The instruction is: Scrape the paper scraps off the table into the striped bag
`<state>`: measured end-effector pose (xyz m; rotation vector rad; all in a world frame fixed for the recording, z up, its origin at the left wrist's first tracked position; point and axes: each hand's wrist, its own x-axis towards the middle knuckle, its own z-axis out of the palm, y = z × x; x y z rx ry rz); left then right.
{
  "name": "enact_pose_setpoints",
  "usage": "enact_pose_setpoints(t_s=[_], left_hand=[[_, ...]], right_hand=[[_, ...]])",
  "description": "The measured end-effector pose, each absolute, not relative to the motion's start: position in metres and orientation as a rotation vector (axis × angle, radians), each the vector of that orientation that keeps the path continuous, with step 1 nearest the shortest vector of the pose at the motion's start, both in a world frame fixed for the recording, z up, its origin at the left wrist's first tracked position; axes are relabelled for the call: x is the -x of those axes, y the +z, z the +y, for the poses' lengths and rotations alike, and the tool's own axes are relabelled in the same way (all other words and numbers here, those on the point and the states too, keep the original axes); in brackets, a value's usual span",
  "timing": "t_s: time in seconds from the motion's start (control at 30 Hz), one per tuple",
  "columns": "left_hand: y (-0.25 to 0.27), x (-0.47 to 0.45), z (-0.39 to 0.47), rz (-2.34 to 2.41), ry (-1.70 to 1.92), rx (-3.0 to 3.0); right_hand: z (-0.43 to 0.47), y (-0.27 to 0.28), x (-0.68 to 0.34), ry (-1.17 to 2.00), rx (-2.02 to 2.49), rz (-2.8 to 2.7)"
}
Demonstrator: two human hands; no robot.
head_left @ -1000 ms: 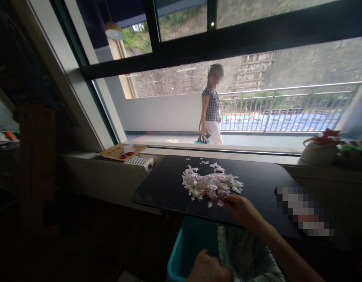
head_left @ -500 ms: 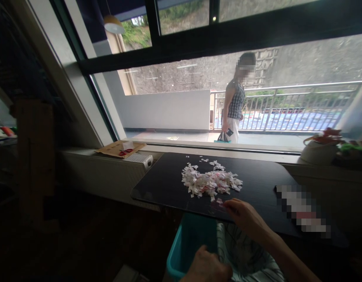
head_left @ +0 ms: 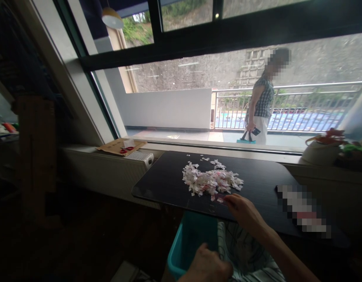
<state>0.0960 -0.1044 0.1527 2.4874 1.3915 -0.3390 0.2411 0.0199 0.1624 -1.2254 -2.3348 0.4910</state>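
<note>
A heap of small torn paper pieces (head_left: 210, 180), white with some pink, lies on the dark table (head_left: 166, 172). At the heap's near edge my right hand (head_left: 241, 209) pinches a thin, see-through pinkish piece (head_left: 221, 196), its fingertips close to the tabletop. My left hand (head_left: 208, 264) is lower down, curled closed, over the near side of a teal bin (head_left: 176, 250) standing below the table edge. Whatever the left fingers hold, if anything, is hidden. Striped cloth (head_left: 228, 246) covers my lap beside the bin.
A blurred-out flat object (head_left: 302, 211) lies on the table's right. Red-handled scissors (head_left: 127, 149) rest on a brown envelope (head_left: 114, 146) on the sill, above a radiator (head_left: 139, 158). A pot (head_left: 320, 150) stands at right. Beyond the window a person (head_left: 261, 98) carries a bag.
My right hand has moved slightly up toward the heap with the pinkish piece. My left hand stays over the bin. The person outside has walked to the right.
</note>
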Motion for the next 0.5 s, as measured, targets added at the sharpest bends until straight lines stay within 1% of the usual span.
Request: enact_pose_setpoints(t_s=[0.33,0.43,0.5], left_hand=[[0.138,-0.097,-0.101,1.409,-0.379,-2.500],[0.124,-0.095,-0.099,1.415,-0.338,-2.530],[0.109,-0.092,-0.099,1.414,-0.248,-2.551]], right_hand=[[0.021,0.161,-0.234,0.447,1.187,-2.364],[0.021,0.160,-0.235,0.460,1.160,-2.373],[0.022,0.159,-0.236,0.453,1.164,-2.363]])
